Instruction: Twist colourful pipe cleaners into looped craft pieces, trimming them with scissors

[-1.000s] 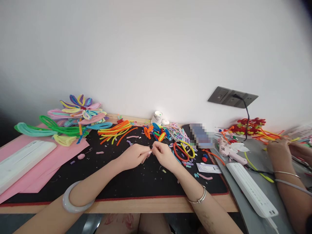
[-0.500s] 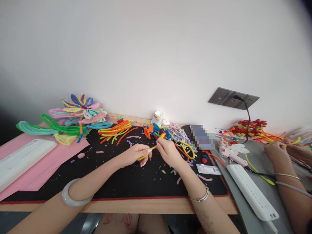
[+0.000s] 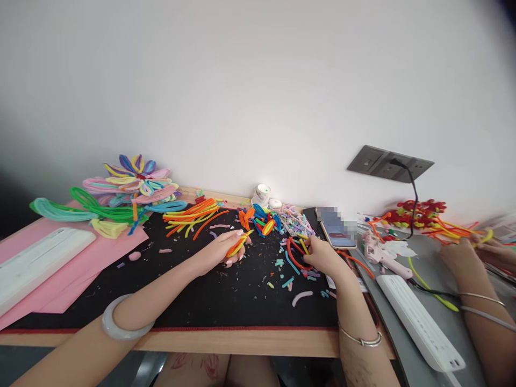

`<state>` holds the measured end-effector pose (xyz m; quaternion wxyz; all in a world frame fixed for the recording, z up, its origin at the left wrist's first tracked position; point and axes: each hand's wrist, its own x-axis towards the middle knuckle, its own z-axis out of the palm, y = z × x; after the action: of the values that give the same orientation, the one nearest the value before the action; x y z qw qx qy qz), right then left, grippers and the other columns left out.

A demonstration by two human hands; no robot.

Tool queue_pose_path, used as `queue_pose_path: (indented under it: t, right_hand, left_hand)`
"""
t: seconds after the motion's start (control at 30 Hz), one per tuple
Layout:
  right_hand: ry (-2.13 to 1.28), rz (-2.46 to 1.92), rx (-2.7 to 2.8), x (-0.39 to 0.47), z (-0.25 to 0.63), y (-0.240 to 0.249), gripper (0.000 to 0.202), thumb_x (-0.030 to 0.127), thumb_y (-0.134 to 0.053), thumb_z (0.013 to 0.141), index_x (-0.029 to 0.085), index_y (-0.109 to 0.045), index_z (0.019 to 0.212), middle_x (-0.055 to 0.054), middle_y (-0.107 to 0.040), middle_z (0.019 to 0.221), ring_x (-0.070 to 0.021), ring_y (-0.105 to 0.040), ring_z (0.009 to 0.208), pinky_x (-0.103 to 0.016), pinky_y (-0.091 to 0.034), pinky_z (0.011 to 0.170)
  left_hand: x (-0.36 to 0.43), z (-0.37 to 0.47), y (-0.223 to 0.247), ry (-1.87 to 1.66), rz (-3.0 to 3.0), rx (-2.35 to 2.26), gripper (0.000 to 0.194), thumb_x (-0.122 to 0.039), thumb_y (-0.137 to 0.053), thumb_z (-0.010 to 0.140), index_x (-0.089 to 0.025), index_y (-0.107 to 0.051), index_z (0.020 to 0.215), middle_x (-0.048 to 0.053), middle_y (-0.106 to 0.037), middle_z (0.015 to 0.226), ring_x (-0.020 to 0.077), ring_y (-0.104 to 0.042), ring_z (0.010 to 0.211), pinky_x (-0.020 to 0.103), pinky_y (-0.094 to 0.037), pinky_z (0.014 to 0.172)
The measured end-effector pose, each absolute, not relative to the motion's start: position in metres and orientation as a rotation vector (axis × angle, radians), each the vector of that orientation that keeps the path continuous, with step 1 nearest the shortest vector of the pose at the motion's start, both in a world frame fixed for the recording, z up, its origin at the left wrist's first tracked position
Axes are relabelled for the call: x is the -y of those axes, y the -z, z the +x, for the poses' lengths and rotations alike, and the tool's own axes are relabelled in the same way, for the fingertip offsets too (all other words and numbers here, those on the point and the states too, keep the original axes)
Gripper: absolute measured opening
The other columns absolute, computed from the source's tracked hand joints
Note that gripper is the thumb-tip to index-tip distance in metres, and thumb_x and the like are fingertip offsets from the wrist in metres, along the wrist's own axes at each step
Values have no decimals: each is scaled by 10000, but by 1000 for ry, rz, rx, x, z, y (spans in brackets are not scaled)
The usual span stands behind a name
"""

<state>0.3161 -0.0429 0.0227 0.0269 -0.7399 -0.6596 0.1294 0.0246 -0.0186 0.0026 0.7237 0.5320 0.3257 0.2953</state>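
My left hand is closed around an orange and yellow pipe cleaner loop, whose yellow tip sticks out past the fingers. Over to the right, my right hand reaches down with its fingers pinched on a yellow pipe cleaner. Most of that yellow piece is hidden under the hand. A bent red pipe cleaner lies beside those fingers. Between and behind both hands sits a small pile of blue, orange and green looped pipe cleaners.
Orange and yellow pipe cleaners lie on the black mat. Pipe cleaner flowers rest at the left on pink sheets. A phone, a glue gun and a white power strip are right, near a co-worker's hands.
My right hand has let go of the orange and yellow loop and moved right to the yellow pipe cleaner. My left hand keeps the loop, shifted slightly left.
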Motion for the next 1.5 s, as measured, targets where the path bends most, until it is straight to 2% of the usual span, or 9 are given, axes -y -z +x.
queue_pose_path:
  t: [0.23,0.43,0.67,0.8,0.93,1.23,1.33,1.5]
  right_hand:
    - [-291,-2378,1889,47,309,-37,147,205,-548,631,154,-521,767,-72,-606,725,-187,-553,658,-237,-302,522]
    - [-249,-2249,1736,49,315,-44,166,220,-543,638,170,-493,789,-64,-615,766,-180,-560,689,-233,-346,568]
    - [-301,-1868,1725,49,305,-43,148,321,-535,702,190,-482,742,-14,-556,681,-157,-494,619,-246,-366,556]
    - [-363,-1632,1714,53,280,-40,206,350,-532,735,170,-526,836,-19,-565,716,-147,-499,627,-241,-380,569]
    - [-469,-1567,1801,54,259,-30,243,353,-535,745,155,-549,885,-1,-553,637,-138,-494,576,-242,-388,544]
    - [-599,-1519,1952,61,242,-29,334,304,-535,767,168,-490,1069,-68,-609,910,-175,-571,797,-300,-446,709]
    - [-585,-1510,1990,61,240,-29,299,305,-539,766,167,-489,1026,-74,-602,939,-180,-560,833,-311,-434,740]
    - [-524,-1569,2035,58,241,-22,237,319,-547,758,168,-497,934,-67,-597,897,-172,-533,764,-297,-415,684]
  left_hand:
    - [16,25,-2,-683,1258,-757,292,-439,-443,848,-159,-502,903,-18,-527,649,40,-409,415,169,-303,422]
    - [13,24,-3,-788,1335,-865,313,-444,-503,799,-136,-545,839,-10,-499,692,65,-446,502,187,-359,466]
    - [15,26,-8,-839,1340,-834,313,-431,-448,826,-141,-520,917,-14,-493,712,50,-336,466,197,-315,452]
    - [15,26,-8,-874,1372,-818,268,-416,-432,845,-155,-475,895,-14,-534,691,52,-330,456,198,-300,461]
    - [14,24,-6,-939,1395,-830,227,-387,-425,863,-162,-450,848,-8,-557,716,48,-333,463,199,-312,483]
    - [11,18,-12,-1188,1467,-953,207,-372,-433,864,-172,-473,827,-16,-539,713,65,-374,487,203,-330,484]
    - [12,17,-15,-1252,1522,-993,198,-360,-425,868,-174,-480,829,-11,-546,732,70,-390,502,206,-340,506]
    - [13,15,-15,-1282,1575,-1061,208,-371,-417,864,-179,-491,832,-1,-549,734,90,-403,516,215,-351,510]
